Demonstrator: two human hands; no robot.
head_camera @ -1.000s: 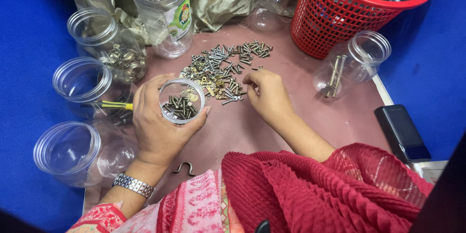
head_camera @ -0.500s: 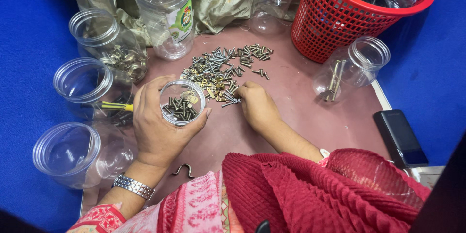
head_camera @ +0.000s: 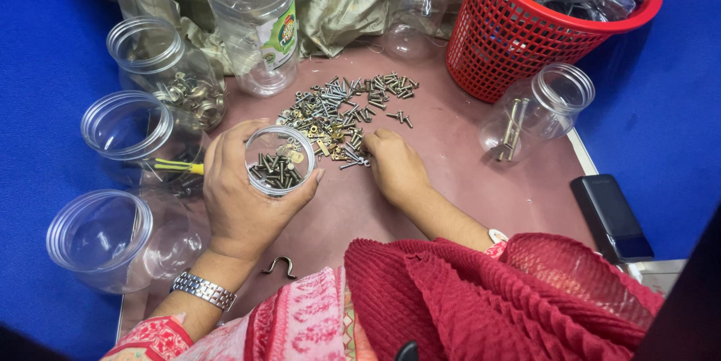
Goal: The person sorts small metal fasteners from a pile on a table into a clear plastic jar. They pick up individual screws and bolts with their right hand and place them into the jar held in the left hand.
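A small clear plastic jar of dark screws (head_camera: 281, 160) sits clasped in the left hand (head_camera: 242, 199), fingers curled around it. At two o'clock, the right hand (head_camera: 394, 166), knuckles up, pinches into the loose metal screw pile (head_camera: 342, 109).
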